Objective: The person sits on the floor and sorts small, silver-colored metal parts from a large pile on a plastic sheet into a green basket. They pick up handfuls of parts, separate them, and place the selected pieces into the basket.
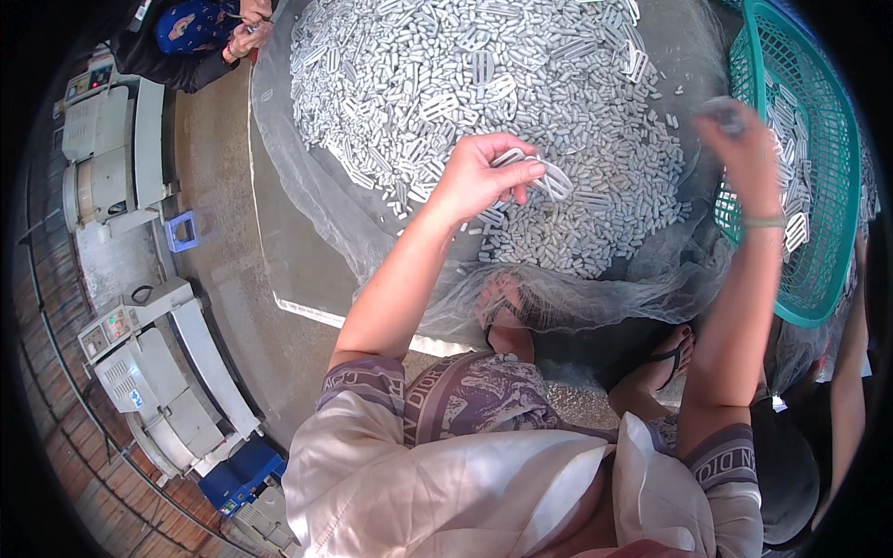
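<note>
My left hand (488, 177) is closed, pinching a curved, silvery slotted buckle (551, 179) between thumb and fingers; more than one piece may be in the grip. It hangs over a wide heap of small grey pellets (586, 228), where other slotted buckles (481, 67) lie scattered. My right hand (744, 153) is smeared by motion beside the left rim of a green plastic basket (812, 312). A blurred grey thing (726, 113) shows at its fingers, too smeared to name. Several slotted buckles (795, 231) lie inside the basket.
Translucent netting (549, 296) lies under the heap and bunches along the near table edge (307, 310). Another person's hands (249, 33) are at the far left. Machines (149, 372) line the left side, near a small blue-violet stool (182, 231). Someone's arm (848, 391) shows at the right.
</note>
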The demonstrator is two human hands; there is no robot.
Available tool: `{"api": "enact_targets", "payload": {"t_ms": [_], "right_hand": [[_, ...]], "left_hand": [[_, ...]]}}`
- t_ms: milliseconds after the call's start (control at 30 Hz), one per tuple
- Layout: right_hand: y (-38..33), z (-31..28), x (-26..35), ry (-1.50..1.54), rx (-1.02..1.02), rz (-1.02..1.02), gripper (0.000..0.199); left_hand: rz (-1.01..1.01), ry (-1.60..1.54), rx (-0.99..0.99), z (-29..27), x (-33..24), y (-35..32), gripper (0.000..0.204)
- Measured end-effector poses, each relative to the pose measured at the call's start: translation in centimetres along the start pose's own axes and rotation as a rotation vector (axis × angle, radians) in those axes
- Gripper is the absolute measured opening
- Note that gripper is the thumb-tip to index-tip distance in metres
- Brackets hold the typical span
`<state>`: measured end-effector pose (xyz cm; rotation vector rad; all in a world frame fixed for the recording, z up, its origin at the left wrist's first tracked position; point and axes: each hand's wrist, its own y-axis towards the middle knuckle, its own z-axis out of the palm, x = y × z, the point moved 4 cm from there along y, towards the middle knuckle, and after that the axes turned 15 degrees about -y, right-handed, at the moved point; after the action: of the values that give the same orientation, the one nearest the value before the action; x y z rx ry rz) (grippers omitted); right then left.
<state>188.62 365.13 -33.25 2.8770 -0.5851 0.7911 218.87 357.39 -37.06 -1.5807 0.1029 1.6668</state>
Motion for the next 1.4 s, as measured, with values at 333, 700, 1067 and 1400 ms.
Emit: {"api": "enact_targets", "payload": {"t_ms": [333, 700, 1067, 1400], "right_hand": [[-2.7, 0.2, 6.9, 0.384, 0.377, -0.119, 0.064], [-5.2, 3.5, 11.0, 0.899, 0.623, -0.087, 0.027], [-5.8, 1.3, 13.6, 1.050, 0.612, -0.129, 0.026], [-5.6, 2.3, 13.2, 0.943, 0.530, -0.198, 0.034]], "left_hand": [[0.049, -0.162, 0.149, 4.9, -3.1, 1.1, 0.016], [0.160, -0.147, 0.264, 5.9, -5.6, -1.2, 0.008], [0.387, -0.159, 0.162, 5.3, -6.7, -5.0, 0.007], [0.468, 0.177, 0.290, 4.5, -8.7, -3.1, 0.011]]}}
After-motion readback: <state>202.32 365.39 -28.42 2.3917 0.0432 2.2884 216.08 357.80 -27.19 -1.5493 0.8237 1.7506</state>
